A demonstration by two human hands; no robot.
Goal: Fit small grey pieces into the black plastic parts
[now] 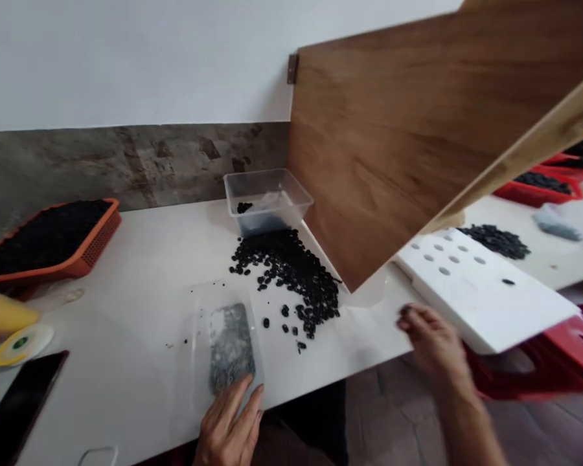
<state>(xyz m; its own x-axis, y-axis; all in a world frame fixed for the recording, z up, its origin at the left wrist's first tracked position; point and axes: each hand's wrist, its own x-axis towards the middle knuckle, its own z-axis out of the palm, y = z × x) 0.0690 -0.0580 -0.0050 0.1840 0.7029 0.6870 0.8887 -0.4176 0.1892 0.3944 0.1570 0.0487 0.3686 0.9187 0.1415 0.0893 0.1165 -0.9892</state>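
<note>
My left hand (233, 424) lies with its fingers spread at the near end of a clear plastic tray holding a grey, glittery mass (230, 346). My right hand (430, 333) is raised beside the white foam board (495, 304), its fingertips pinched on a small dark piece (405, 310). A heap of small black pieces (306, 272) spreads over the white table (140, 336), several lying loose near the tray. Behind the heap stands a clear plastic bin (269, 200) with some black pieces inside.
A brown wooden panel (393, 142) rises right of the heap. Leftward are an orange basket (90, 249) of black pieces, a yellow bottle (4, 314), a tape roll (24, 344) and a phone (24, 404). Another black pile (498, 241) and a red basket (534, 193) lie beyond the panel.
</note>
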